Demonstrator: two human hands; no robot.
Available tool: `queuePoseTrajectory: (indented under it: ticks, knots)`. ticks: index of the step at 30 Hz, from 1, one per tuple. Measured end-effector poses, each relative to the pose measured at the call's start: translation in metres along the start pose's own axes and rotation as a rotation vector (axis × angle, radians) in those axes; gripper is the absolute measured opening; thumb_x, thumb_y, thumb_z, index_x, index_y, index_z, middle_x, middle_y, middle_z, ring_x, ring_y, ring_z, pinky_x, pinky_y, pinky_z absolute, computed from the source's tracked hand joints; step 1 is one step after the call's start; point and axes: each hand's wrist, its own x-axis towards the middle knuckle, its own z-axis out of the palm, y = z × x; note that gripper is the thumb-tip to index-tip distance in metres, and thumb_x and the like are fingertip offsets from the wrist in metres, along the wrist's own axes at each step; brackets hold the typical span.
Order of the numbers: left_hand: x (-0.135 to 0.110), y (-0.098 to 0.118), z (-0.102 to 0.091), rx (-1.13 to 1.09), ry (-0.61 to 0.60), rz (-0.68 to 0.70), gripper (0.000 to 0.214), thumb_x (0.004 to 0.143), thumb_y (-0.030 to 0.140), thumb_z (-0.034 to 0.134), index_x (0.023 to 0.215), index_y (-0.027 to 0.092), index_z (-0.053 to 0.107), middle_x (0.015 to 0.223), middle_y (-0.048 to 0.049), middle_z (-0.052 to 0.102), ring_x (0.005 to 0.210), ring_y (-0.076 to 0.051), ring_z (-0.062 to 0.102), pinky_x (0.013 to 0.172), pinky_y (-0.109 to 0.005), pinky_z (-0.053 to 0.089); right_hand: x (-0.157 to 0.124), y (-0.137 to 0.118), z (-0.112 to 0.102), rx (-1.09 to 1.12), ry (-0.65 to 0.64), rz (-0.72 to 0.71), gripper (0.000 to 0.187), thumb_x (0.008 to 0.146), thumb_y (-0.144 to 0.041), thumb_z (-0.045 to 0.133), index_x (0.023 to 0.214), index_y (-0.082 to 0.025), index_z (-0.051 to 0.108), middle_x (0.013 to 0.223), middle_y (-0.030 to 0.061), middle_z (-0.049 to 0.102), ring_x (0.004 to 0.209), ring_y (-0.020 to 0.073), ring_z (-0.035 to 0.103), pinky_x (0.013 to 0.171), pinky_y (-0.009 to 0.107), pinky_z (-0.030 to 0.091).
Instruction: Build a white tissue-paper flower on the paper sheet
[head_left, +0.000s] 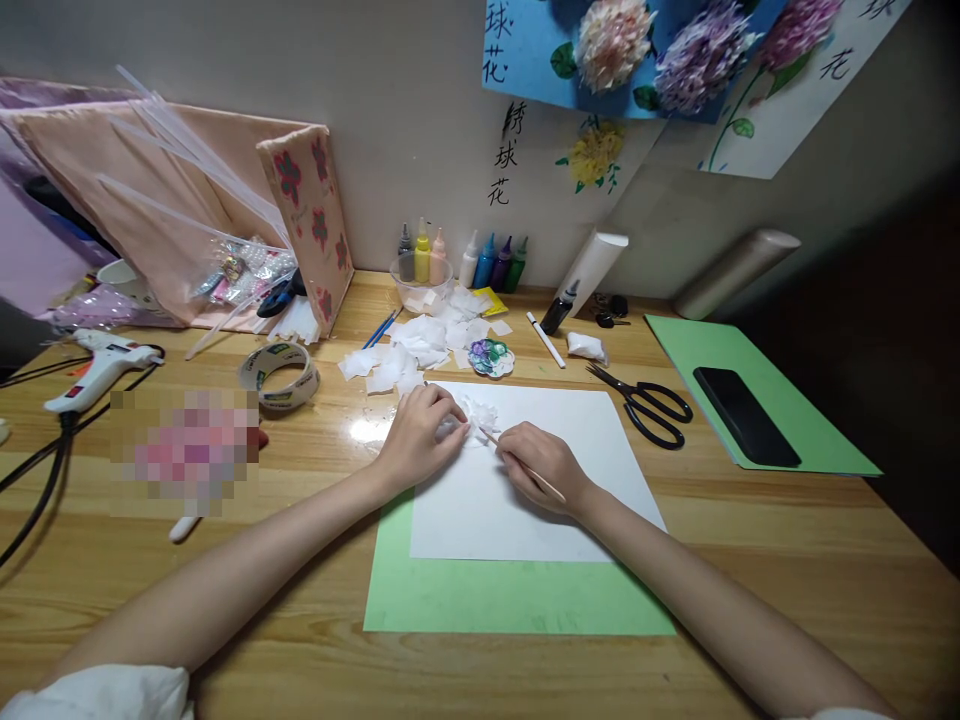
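My right hand [544, 465] grips a thin wooden stick [541, 482], held like a pencil. Its tip points at a ruffled cluster of white tissue paper [480, 415] on a white sheet [517, 525]. Close against the cluster's left side is my left hand [424, 430], fingers bent and thumb at the tissue, holding it at the edge. Part of the cluster is hidden behind the left fingers. Beneath the white sheet lies a light green sheet [517, 600], showing along the front and left.
Behind my hands lie loose tissue squares [420, 340] and a paint-stained palette [491, 357]. Black scissors [649, 405] and a phone [746, 415] are at right. Left are a tape roll [279, 375] and a corded glue gun [101, 365]. Paint bottles [487, 262] line the wall.
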Motion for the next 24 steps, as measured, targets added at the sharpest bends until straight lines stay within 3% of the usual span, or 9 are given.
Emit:
queuePoseTrajectory:
  ticks: [6,9,14,19,24]
  knots:
    - [0.001,-0.002,0.0,-0.045,0.061,-0.112,0.008,0.086,0.019,0.044,0.087,0.019,0.052,0.09,-0.004,0.055,0.089,-0.019,0.049,0.081,-0.034,0.038,0.003,0.001,0.001,0.047,-0.057,0.064,0.013,0.087,-0.012,0.036,0.084,-0.02,0.046,0.076,0.0049,0.055,0.071,0.0174,0.048,0.065,0.03,0.04]
    - [0.002,-0.005,0.001,-0.099,0.085,-0.175,0.008,0.086,0.018,0.042,0.089,0.019,0.05,0.092,-0.0044,0.055,0.091,-0.019,0.049,0.082,-0.033,0.039,0.008,0.0,0.003,0.1,-0.062,0.197,0.015,0.091,-0.017,0.033,0.081,-0.02,0.044,0.075,0.0039,0.053,0.071,0.017,0.048,0.066,0.03,0.039]
    - [0.001,-0.008,0.003,-0.142,0.127,-0.307,0.009,0.086,0.016,0.038,0.091,0.019,0.045,0.096,-0.0059,0.05,0.094,-0.018,0.05,0.083,-0.033,0.041,0.025,-0.001,0.008,0.328,0.076,0.473,0.027,0.094,-0.025,0.028,0.07,-0.021,0.04,0.07,-0.0001,0.047,0.065,0.0134,0.049,0.063,0.027,0.038]
    - [0.001,-0.011,0.005,-0.129,0.141,-0.337,0.008,0.085,0.015,0.038,0.089,0.019,0.043,0.095,-0.0056,0.047,0.093,-0.018,0.049,0.084,-0.034,0.041,0.036,0.007,0.016,0.45,0.194,0.658,0.029,0.094,-0.034,0.03,0.07,-0.021,0.041,0.056,-0.0039,0.042,0.052,0.0121,0.042,0.052,0.025,0.033]
    - [0.001,-0.012,0.005,-0.13,0.119,-0.336,0.007,0.086,0.017,0.038,0.09,0.02,0.043,0.095,-0.0051,0.047,0.092,-0.018,0.049,0.084,-0.034,0.042,0.029,0.011,0.021,0.566,0.302,0.627,0.031,0.094,-0.036,0.031,0.069,-0.021,0.041,0.058,-0.0039,0.041,0.052,0.0111,0.044,0.052,0.025,0.035]
